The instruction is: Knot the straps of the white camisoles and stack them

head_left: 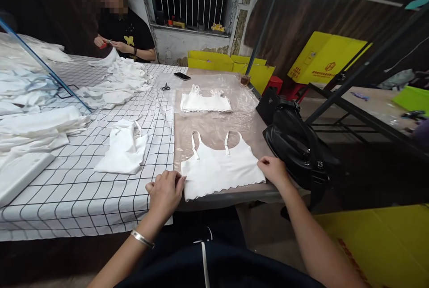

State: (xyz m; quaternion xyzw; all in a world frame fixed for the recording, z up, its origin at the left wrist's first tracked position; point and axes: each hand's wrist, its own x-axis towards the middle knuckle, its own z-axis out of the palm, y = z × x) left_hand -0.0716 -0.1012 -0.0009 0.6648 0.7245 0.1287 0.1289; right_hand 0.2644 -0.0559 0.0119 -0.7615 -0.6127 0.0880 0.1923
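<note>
A white camisole top point(221, 169) with thin straps and a scalloped hem lies flat at the front edge of the table. My left hand point(166, 192) is closed, thumb and forefinger pinching the left side edge of the top. On the opposite side, my right hand point(273, 169) has its fingers closed on the right edge. Behind this top sits a neat stack of folded white tops point(206, 102), straps uppermost. A crumpled white garment point(124, 147) rests on the checked cloth point(161, 145), left of my left hand.
Heaps of white garments point(114, 84) cover the left side. Small scissors point(165, 86) and a phone point(182, 76) lie farther back. A black bag point(295, 140) stands along the right edge. Across the table a person point(129, 33) holds red-handled scissors and white fabric. Yellow boxes point(326, 57) stand beyond.
</note>
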